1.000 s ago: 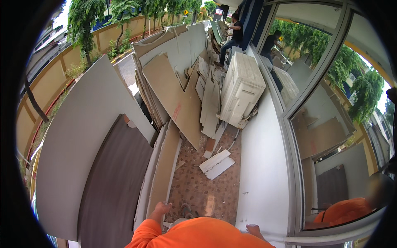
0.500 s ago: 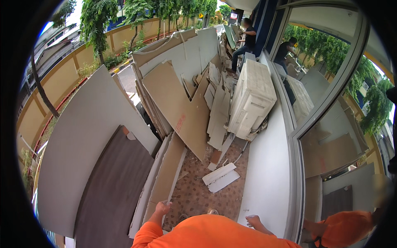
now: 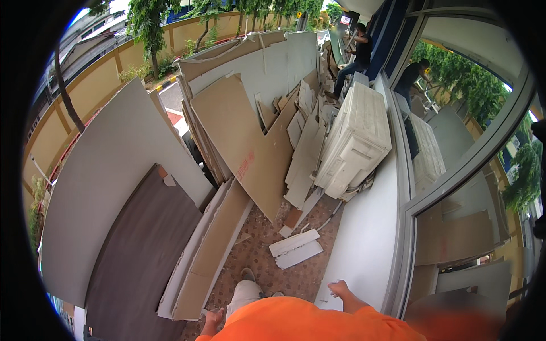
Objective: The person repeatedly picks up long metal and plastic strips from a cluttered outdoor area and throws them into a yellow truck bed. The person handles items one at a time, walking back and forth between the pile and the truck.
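My left hand (image 3: 214, 316) hangs low beside the end of a long leaning strip of brown-faced plasterboard (image 3: 213, 256). Its fingers are loosely bent and appear empty; whether they touch the board's edge is hard to tell. To the right, my right hand (image 3: 338, 288) is in front of the low white wall (image 3: 364, 244), fingers loosely apart with nothing in them. On the speckled floor ahead lie two white board pieces (image 3: 296, 249). A dark wood-grain panel (image 3: 142, 256) leans at my left against a large pale board (image 3: 108, 170).
Ahead stands a tall stack of plasterboard sheets (image 3: 244, 148) with broken pieces (image 3: 304, 153) heaped beside it. A dirty white air-conditioner outdoor unit (image 3: 358, 142) juts in from the right, below framed windows (image 3: 455, 153). Another person (image 3: 358, 54) is at the far end.
My view has shifted as I step forward; one leg and shoe now show. My left hand is lower and nearer my body, while my right hand is slightly higher in view.
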Demonstrator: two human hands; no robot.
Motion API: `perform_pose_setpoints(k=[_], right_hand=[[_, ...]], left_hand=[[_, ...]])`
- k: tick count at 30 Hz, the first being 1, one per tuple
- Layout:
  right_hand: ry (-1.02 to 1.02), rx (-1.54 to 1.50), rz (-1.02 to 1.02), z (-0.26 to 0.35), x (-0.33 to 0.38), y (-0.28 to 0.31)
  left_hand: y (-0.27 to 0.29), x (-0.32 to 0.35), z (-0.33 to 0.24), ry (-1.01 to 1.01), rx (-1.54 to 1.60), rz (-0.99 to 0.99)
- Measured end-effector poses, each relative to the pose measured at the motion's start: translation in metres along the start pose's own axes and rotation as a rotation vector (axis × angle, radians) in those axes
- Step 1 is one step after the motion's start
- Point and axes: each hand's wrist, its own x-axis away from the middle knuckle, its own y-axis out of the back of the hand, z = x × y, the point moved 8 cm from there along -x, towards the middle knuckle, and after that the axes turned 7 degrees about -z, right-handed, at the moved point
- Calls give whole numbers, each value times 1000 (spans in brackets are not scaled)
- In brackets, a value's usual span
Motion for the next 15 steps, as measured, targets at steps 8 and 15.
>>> perform_pose_setpoints(k=[8,15], right_hand=[[191,31,-64,128,-40,9],[151,117,-103,167,-56,41]], left_hand=[[16,-72,-117,-175,118,4],[64,-155,-216,-308,276,-110]])
